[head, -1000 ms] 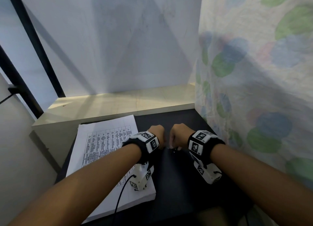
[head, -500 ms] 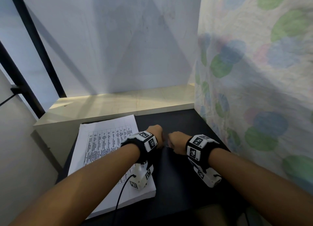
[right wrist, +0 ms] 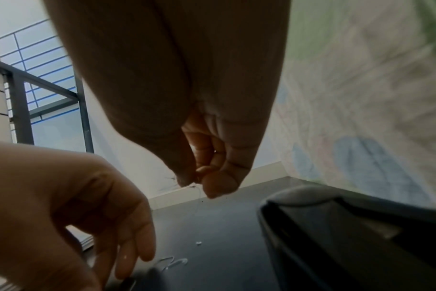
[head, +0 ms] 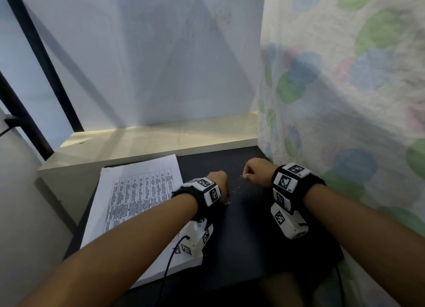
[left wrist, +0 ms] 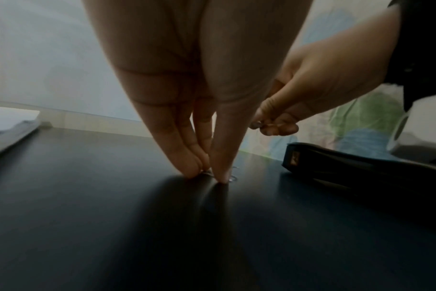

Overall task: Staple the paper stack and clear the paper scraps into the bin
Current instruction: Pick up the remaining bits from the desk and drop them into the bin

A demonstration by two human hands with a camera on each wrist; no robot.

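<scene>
A thick white paper stack with a printed table on top lies at the left of the black table. Small pale scraps lie scattered between my hands. My left hand points down, and its fingertips pinch a scrap on the tabletop. My right hand is raised a little above the table and pinches a thin scrap between thumb and fingers. More scraps lie below it. A black stapler lies on the table just right of the hands.
A pale wooden ledge runs along the back of the table, below a white wall. A curtain with coloured dots hangs close on the right. No bin is in view.
My right hand has drawn away from the left, to the right and slightly up, with a scrap in its pinch. The left hand stays down at the same spot.
</scene>
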